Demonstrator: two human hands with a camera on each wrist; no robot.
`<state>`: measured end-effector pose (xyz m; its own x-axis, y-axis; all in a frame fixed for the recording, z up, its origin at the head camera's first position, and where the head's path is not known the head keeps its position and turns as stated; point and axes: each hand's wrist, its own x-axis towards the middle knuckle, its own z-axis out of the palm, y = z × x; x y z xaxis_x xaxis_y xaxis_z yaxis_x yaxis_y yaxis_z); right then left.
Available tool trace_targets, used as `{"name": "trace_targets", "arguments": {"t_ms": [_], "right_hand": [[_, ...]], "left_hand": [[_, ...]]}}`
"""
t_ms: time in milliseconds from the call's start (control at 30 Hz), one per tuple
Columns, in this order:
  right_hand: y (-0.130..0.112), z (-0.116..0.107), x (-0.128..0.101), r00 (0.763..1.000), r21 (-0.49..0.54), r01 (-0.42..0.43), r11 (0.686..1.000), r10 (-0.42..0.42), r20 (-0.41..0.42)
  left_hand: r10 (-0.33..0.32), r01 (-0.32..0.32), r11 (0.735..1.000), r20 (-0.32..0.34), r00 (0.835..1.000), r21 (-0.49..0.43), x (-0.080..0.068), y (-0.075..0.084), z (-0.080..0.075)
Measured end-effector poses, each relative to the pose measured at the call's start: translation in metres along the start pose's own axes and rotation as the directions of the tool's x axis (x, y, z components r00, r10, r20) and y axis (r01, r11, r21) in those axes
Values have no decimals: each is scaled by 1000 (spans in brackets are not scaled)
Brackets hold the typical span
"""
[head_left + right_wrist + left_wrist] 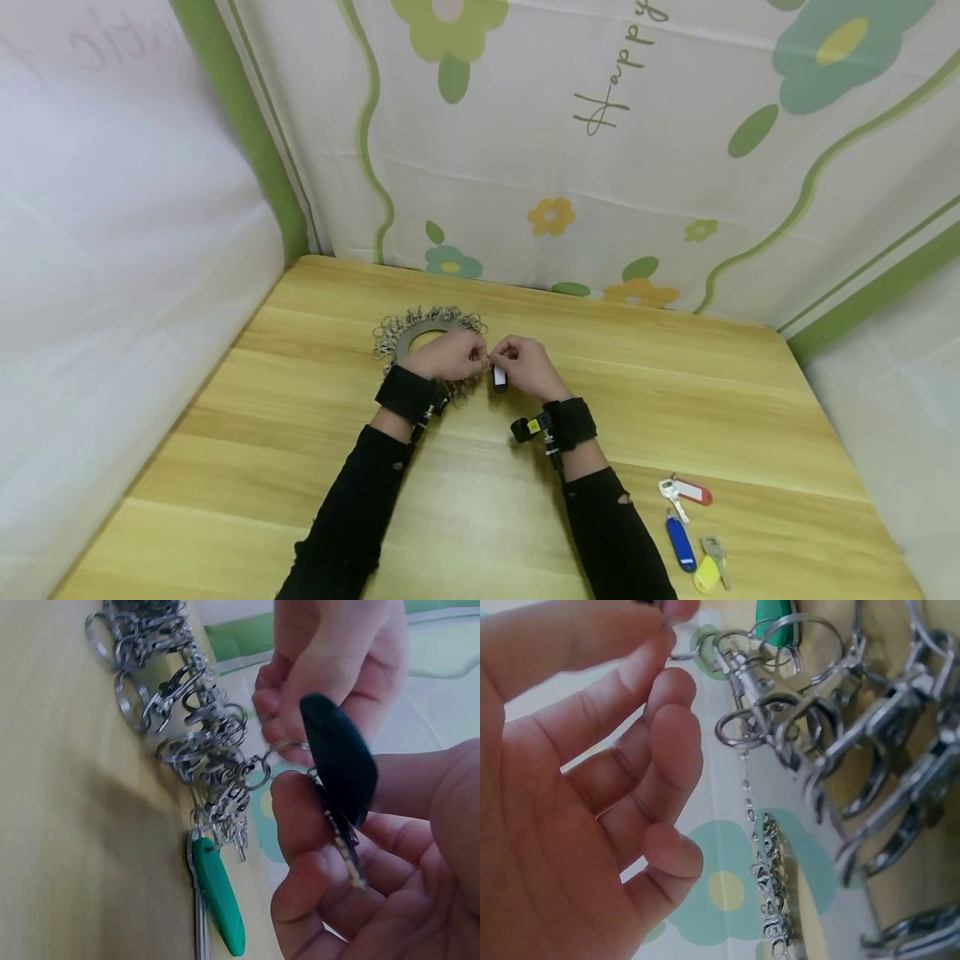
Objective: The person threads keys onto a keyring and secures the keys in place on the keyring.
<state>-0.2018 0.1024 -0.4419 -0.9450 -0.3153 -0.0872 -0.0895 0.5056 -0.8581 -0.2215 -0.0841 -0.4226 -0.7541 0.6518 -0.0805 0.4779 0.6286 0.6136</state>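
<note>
Head view: "Happy" lettering [618,73] on cloth [480,167]

Tag [500,387] in my right grip [529,368]: black, white label (faintly greenish from my wrist view)
My sleeves [351,500]: plain black
Hoop [403,342]: grey, its clips [386,335] silvery
Hanging tag [219,896]: green
Loose tags: a red tag [699,493], a blue tag [681,546], a yellow tag [706,576]
Bench [480,517]: yellow-tan woodgrain
Backdrop [480,158]: white, patterned with green waves and teal, orange and green flowers

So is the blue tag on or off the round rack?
Off: the blue tag lies on the table, apart from the round rack.
</note>
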Motion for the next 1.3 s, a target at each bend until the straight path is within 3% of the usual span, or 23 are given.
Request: {"name": "trace_targets", "arguments": {"t_ms": [267, 533, 800, 1000, 1300], "right_hand": [[-2, -1, 0, 1000, 19, -6, 1000, 5, 31], [-2, 0, -3, 997, -37, 32, 999, -30, 74], [-3, 0, -4, 991, -49, 80, 996, -74, 109], [-6, -1, -4, 997, -51, 26, 998, -22, 78], [-5, -3, -3, 1000, -43, -19, 999, 19, -4]], "left_hand": [[13, -12, 1000, 28, 1000, -22, -2, -1, -4], [-36, 37, 999, 82, 996, -4, -4, 4, -2], [-86, 85, 996, 79, 993, 14, -4, 6, 1], [-115, 115, 993, 45, 992, -7, -2, 7, 0], [-48, 48, 999, 20, 999, -2, 0, 7, -2]]}}
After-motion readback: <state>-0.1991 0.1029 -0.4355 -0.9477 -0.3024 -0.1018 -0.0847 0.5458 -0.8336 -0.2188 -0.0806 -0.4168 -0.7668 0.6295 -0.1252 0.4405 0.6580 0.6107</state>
